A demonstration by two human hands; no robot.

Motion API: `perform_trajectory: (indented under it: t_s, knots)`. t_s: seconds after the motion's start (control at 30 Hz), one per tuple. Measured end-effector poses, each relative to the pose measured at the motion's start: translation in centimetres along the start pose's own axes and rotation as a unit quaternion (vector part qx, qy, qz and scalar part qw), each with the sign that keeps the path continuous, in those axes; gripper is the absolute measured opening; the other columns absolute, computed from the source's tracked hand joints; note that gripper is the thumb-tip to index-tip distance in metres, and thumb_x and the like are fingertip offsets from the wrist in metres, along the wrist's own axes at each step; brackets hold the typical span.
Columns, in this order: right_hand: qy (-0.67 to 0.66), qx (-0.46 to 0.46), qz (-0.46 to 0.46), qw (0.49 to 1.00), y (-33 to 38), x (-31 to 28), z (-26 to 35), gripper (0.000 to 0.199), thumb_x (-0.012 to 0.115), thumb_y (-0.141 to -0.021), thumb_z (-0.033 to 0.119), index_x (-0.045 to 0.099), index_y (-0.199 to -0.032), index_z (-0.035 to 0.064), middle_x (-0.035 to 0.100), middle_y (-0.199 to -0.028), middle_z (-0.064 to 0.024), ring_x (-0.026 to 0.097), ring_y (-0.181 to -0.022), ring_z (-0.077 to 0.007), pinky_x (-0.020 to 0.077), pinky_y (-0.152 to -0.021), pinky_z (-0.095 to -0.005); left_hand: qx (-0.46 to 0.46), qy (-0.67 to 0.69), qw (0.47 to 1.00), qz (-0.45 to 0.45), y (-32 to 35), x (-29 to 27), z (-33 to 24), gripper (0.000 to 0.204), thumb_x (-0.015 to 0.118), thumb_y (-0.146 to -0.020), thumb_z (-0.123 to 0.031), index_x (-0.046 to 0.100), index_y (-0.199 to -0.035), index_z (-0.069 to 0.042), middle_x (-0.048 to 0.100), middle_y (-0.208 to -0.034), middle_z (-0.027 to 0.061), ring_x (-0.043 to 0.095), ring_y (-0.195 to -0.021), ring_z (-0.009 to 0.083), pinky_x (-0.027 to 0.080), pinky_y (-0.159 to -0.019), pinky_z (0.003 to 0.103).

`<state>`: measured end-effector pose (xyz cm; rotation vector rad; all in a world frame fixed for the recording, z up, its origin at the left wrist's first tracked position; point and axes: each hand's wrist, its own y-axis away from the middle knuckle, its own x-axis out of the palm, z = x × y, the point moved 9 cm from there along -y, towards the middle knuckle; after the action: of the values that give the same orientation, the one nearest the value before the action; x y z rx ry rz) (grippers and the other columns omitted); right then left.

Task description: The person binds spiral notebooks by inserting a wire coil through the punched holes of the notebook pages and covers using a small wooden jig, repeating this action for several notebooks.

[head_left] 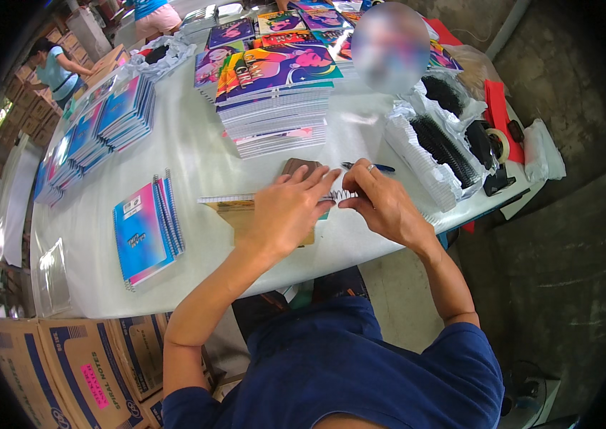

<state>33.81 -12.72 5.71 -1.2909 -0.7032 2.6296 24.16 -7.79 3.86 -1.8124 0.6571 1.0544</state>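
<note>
The booklet [235,214] lay at the counter's [267,270] near edge, beneath the left hand [283,213]. That hand's fingers were loosely spread over it; whether they gripped could not be told. The right hand's [391,207] fingers were nearly closed, seemingly pinching the white coil [342,194] at the booklet's right end. Uneven pulling might have bent the coil; a weak left hold might have let the booklet skid. Lettering marked the blue-pink notebooks [142,236] on the left and the carton [85,368] below, which bore a pink label [94,386].
</note>
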Motion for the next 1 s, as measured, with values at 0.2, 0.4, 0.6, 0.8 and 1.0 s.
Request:
perform_trajectory:
  t_s: [0.2, 0.4, 0.6, 0.8, 1.0]
  knots:
    - [-0.194, 0.113, 0.305, 0.925, -1.2, 3.5, -5.2, 0.016, 0.059, -0.091, 0.013, 0.062, -0.086, -0.0016, 0.064, -0.076, -0.0131, 0.061, -0.064, -0.0236, 0.0478, -0.058, -0.0353, 0.012, -0.059, 0.992, 0.111, 0.5, 1.3, -0.6, 0.050, 0.061, -0.086, -0.041, 0.054, -0.129, -0.016, 0.063, -0.121, 0.0103, 0.066, -0.102, 0.0288, 0.056, -0.070, 0.035]
    - [-0.057, -0.167, 0.167, 0.970, -4.6, 9.5, -9.0, 0.034, 0.063, -0.081, 0.015, 0.058, -0.114, 0.0070, 0.057, -0.119, -0.0179, 0.056, -0.111, -0.0350, 0.0460, -0.092, -0.0405, 0.082, -0.094, 0.992, -0.004, 0.5, 0.8, -1.7, 0.058, 0.055, -0.087, -0.050, 0.049, -0.136, -0.018, 0.064, -0.119, 0.0064, 0.068, -0.095, 0.0322, 0.057, -0.064, 0.037]
    - [0.057, -0.138, 0.281, 0.948, -3.6, 12.7, -9.7, 0.045, 0.062, -0.079, 0.022, 0.057, -0.123, 0.0144, 0.047, -0.133, -0.0179, 0.046, -0.123, -0.0388, 0.0389, -0.104, -0.0437, 0.021, -0.055, 0.997, 0.041, 0.3, 1.4, -0.1, 0.056, 0.056, -0.086, -0.052, 0.051, -0.134, -0.025, 0.058, -0.127, 0.0026, 0.062, -0.104, 0.0299, 0.055, -0.078, 0.037]
    - [0.038, -0.079, 0.217, 0.972, -3.2, 10.9, -10.6, 0.052, 0.065, -0.078, 0.026, 0.055, -0.128, 0.0137, 0.047, -0.134, -0.0162, 0.045, -0.123, -0.0382, 0.0385, -0.104, -0.0452, 0.051, -0.066, 0.996, 0.008, -0.1, 1.7, -0.8, 0.066, 0.061, -0.082, -0.050, 0.044, -0.138, -0.021, 0.054, -0.130, 0.0073, 0.060, -0.106, 0.0292, 0.054, -0.081, 0.038]
    - [-0.350, 0.162, 0.218, 0.896, -4.0, 2.7, -12.5, 0.039, 0.065, -0.083, 0.023, 0.066, -0.111, -0.0032, 0.066, -0.111, -0.0199, 0.059, -0.108, -0.0265, 0.0432, -0.095, -0.0346, -0.053, -0.064, 0.995, -0.058, 1.5, -1.3, 2.1, 0.086, 0.064, -0.080, -0.051, 0.027, -0.147, -0.013, 0.054, -0.128, 0.0109, 0.061, -0.105, 0.0328, 0.055, -0.079, 0.040]
